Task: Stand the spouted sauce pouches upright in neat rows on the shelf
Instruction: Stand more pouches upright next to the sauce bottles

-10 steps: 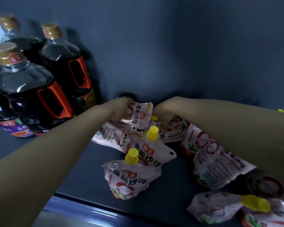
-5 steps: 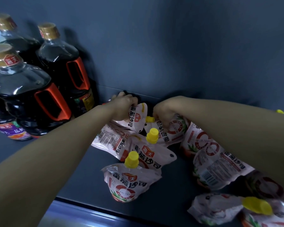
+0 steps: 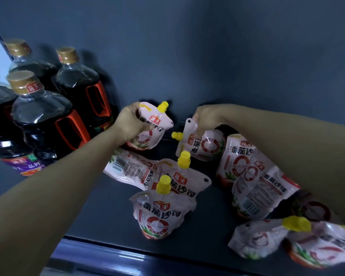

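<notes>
Gripping one sauce pouch (image 3: 155, 126) round its belly, the left hand (image 3: 127, 124) holds it near upright, spout toward one o'clock, likely to seat it behind the standing pouch (image 3: 159, 214) at five o'clock. The right hand (image 3: 205, 116) pinches a second pouch (image 3: 203, 146) by its top corner. Soy bottles (image 3: 48, 116) stand at nine o'clock on the shelf (image 3: 100, 216).

3 gold-capped dark bottles (image 3: 42, 116) stand clustered at left before a grey wall (image 3: 227, 56)

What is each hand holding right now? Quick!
Left hand: closed round the upright pouch.
Right hand: closed on the top of the tilted pouch.
</notes>
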### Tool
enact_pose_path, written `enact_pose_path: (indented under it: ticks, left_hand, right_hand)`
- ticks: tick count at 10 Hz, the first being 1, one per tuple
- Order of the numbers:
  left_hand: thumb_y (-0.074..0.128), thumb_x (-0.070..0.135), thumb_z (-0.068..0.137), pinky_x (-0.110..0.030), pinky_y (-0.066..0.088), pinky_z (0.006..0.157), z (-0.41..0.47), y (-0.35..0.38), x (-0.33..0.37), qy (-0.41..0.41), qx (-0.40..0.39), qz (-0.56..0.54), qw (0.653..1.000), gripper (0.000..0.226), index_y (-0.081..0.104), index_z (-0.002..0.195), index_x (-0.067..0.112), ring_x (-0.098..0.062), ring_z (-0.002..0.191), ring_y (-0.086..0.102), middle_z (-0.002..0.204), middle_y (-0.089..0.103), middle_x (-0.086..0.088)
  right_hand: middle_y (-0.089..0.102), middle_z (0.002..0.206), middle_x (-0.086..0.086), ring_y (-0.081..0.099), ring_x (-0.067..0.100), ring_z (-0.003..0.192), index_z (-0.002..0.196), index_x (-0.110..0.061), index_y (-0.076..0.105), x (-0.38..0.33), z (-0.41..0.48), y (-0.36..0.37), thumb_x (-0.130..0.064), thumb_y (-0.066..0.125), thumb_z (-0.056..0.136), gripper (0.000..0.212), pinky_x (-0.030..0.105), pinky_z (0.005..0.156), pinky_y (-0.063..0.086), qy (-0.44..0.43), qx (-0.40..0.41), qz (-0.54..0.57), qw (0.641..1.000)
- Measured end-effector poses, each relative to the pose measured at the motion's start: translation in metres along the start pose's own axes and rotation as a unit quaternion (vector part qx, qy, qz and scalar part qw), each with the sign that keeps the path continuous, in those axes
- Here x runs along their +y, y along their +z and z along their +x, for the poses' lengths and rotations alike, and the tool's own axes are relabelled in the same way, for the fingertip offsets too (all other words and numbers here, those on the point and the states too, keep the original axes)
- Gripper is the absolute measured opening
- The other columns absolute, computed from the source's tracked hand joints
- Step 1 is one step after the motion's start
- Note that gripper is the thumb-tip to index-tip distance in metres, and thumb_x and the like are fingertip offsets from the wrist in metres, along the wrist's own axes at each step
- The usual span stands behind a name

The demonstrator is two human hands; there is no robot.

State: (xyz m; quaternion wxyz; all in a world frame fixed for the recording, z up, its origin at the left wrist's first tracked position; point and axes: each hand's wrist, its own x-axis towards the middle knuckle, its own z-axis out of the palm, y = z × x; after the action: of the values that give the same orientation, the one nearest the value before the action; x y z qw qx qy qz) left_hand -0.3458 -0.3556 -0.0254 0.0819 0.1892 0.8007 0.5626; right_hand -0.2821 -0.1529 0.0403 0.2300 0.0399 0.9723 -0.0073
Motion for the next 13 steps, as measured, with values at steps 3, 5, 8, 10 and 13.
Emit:
enact_pose_path:
  ticks: [3, 5, 8, 10, 13]
  left_hand:
    - [0.06, -0.005, 0.083, -0.026, 0.045, 0.053, 0.004, 0.011, 0.008, -0.068, 0.052, -0.169, 0.982, 0.029, 0.049, 0.065, 0.015, -0.014, 0.051, 0.052, 0.058, 0.057, -0.002]
    - [0.056, -0.002, 0.087, -0.023, 0.044, 0.053, -0.001, 0.023, 0.011, -0.055, 0.014, -0.147, 0.987, 0.03, 0.049, 0.066, 0.017, -0.008, 0.047, 0.051, 0.051, 0.058, 0.006]
    - [0.062, -0.001, 0.084, -0.026, 0.047, 0.062, -0.009, 0.024, 0.028, -0.007, -0.069, 0.0, 0.998, 0.029, 0.049, 0.073, 0.022, -0.011, 0.062, 0.055, 0.073, 0.057, -0.001]
    - [0.064, -0.001, 0.083, -0.018, 0.046, 0.051, -0.009, 0.026, 0.028, -0.002, -0.034, -0.016, 0.999, 0.025, 0.059, 0.066, 0.016, -0.003, 0.044, 0.055, 0.058, 0.062, 0.002]
    - [0.061, -0.003, 0.085, -0.014, 0.048, 0.052, -0.006, 0.04, 0.035, 0.025, -0.053, -0.002, 0.998, 0.025, 0.058, 0.071, 0.017, -0.003, 0.054, 0.057, 0.069, 0.06, 0.002]
  right_hand:
    - [0.05, 0.067, 0.006, 0.048, 0.016, 0.059, 0.062, -0.013, 0.044, 0.023, -0.035, -0.011, -0.011, 0.07, 0.082, 0.033, 0.027, 0.057, 0.051, 0.109, 0.138, 0.253, 0.952]
    - [0.057, 0.076, 0.007, 0.049, 0.017, 0.061, 0.071, -0.01, 0.058, 0.027, -0.052, -0.004, -0.016, 0.061, 0.087, 0.017, 0.019, 0.043, 0.038, 0.184, 0.121, 0.159, 0.962]
    - [0.061, 0.115, 0.013, 0.056, 0.026, 0.093, 0.126, -0.003, 0.057, 0.026, -0.068, -0.007, -0.017, 0.065, 0.086, 0.043, 0.027, 0.065, 0.046, 0.168, 0.115, 0.117, 0.972]
    - [0.058, 0.131, 0.007, 0.054, 0.025, 0.12, 0.131, -0.012, 0.056, 0.022, -0.072, -0.005, -0.024, 0.055, 0.093, 0.04, 0.029, 0.093, 0.045, 0.146, 0.152, 0.058, 0.976]
    - [0.065, 0.111, 0.013, 0.063, 0.031, 0.099, 0.107, -0.008, 0.068, 0.033, -0.057, 0.003, -0.006, 0.054, 0.087, 0.025, 0.033, 0.079, 0.055, 0.167, 0.212, 0.083, 0.959]
